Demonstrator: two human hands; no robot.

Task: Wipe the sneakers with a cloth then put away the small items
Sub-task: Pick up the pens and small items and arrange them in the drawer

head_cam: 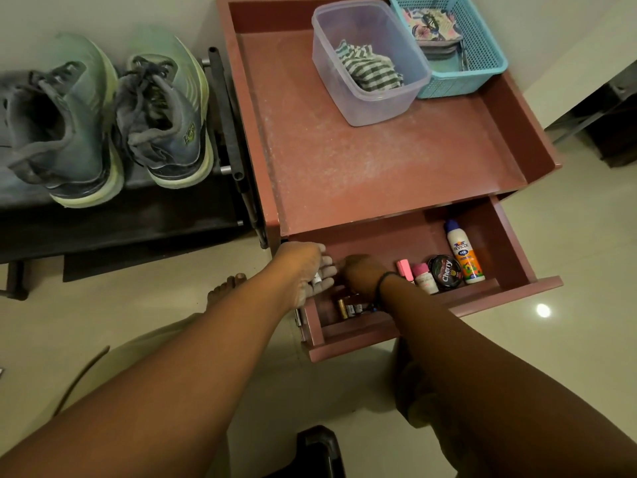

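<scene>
Two grey-green sneakers [103, 115] stand on a black rack at the left. The red-brown cabinet's drawer [517, 288] is pulled open. Inside lie several batteries [348, 308], a pink marker [404, 269], a small pink-capped bottle [424, 277], a Cherry polish tin [446, 271] and a Fevicol glue bottle [463, 253]. My left hand [306, 270] hovers over the drawer's left end, palm up, cradling a small white item [317, 279]. My right hand [362, 272] reaches down into the drawer just beside it, fingers hidden.
On the cabinet top [379, 160] stand a clear plastic tub [365, 63] holding a striped cloth [370, 69] and a blue basket [458, 46] with folded cloths. The black shoe rack [138, 219] touches the cabinet's left side. A bare foot [227, 288] rests on the tiled floor.
</scene>
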